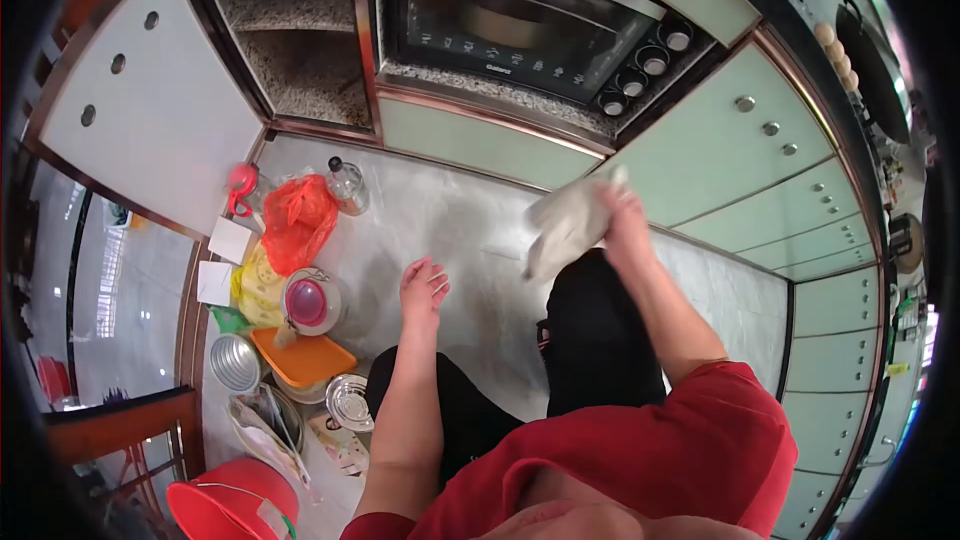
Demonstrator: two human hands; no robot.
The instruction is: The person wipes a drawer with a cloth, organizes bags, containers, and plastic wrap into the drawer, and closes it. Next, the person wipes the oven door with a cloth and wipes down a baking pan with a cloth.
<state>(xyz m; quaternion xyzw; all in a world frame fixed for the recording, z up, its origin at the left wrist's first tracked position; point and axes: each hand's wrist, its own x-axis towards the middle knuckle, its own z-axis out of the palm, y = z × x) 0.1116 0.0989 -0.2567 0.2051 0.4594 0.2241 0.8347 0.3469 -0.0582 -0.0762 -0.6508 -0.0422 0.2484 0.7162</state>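
My right hand (622,215) is closed on a pale grey cloth (570,230), which hangs above my knee and is smeared by motion. Held over the floor with nothing in it, my left hand (424,285) has its fingers apart and slightly curled. To its left stands a clear container with a pink lid (306,302), beside a red plastic bag (300,220). Ahead of me is a built-in oven (520,25) with its door closed and knobs at the right. Left of the oven, an open cabinet (300,30) shows stone-patterned shelves.
An open white cabinet door (140,90) stands at the left. Along that side are a glass bottle (347,187), an orange tray (300,355), a metal bowl (349,401) and a red bucket (235,500). Pale green cabinets (740,130) line the right, beneath a counter holding a black wok (872,80).
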